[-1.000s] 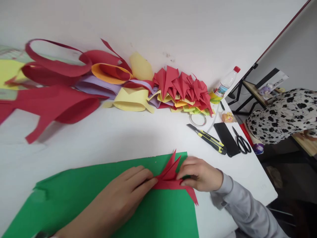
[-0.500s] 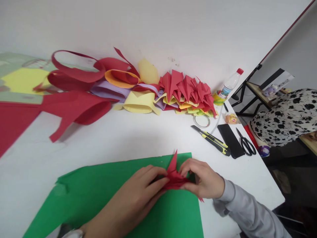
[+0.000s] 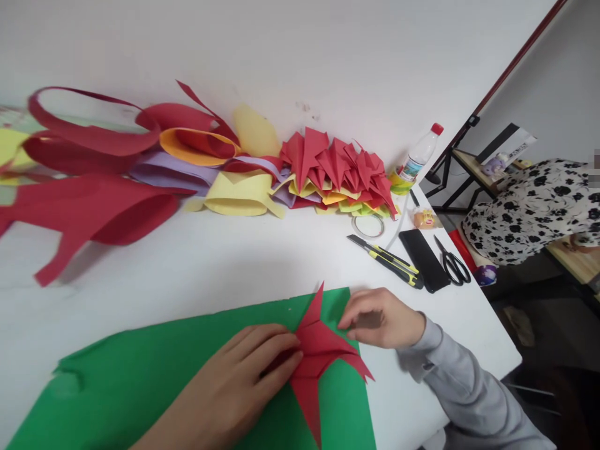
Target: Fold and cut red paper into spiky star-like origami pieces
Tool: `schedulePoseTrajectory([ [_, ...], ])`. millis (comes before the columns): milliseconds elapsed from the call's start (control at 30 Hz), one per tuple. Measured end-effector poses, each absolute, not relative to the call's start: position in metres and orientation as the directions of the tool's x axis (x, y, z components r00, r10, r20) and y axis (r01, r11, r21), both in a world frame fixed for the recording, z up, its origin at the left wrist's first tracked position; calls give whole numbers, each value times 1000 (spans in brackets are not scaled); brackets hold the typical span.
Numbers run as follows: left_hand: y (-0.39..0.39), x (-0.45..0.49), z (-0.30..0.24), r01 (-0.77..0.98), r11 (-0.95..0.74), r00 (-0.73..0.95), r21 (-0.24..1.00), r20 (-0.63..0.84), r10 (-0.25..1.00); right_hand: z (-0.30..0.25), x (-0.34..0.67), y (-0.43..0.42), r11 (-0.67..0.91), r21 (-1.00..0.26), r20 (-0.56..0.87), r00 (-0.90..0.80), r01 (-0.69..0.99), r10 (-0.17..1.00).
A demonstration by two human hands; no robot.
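A folded red paper figure rests over the green sheet, with two long points spread up and down and a split tail at its right. My left hand pinches the figure's left end between thumb and fingers; that end is hidden. Just above and right of the figure, my right hand is raised with curved fingers and a small gap to the thumb, holding nothing. It is apart from the paper, near the green sheet's upper right corner.
Behind stand red folded paper pieces and looped paper shapes. Right of them are a tape roll, a utility knife, a black flat case, scissors and a bottle. A person in a floral top is at the right.
The red paper figure has been spread out, its points now apart. My right hand has let go of it and moved up and away. My left hand keeps its hold. The view has shifted right.
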State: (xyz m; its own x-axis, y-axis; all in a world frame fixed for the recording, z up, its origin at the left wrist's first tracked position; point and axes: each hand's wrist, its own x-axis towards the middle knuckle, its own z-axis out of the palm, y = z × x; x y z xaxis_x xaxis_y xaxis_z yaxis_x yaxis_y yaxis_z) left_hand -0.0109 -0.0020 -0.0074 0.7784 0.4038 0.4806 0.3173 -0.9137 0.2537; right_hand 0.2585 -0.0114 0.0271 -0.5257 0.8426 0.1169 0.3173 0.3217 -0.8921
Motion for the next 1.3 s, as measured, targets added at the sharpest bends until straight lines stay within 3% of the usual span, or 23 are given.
schedulePoseTrajectory([
  [100,0,-12,-7,321,-919,788,228,474,393,26,261,-12,348,-856,29,-638,381,769],
  [267,1,-7,-7,360,-905,727,228,539,425,23,260,-11,470,-766,38,-699,438,714],
  [600,7,-16,-10,414,-877,666,245,575,475,21,257,-12,527,-693,76,-677,492,732],
  [867,10,-17,-4,386,-851,700,357,488,522,26,255,-15,481,-690,30,-643,541,765],
  [1133,4,-17,-4,362,-856,705,369,492,511,18,244,-22,512,-614,138,-556,601,820],
  [1300,6,-16,-3,345,-876,709,337,517,479,19,249,-16,498,-698,145,-580,514,801],
])
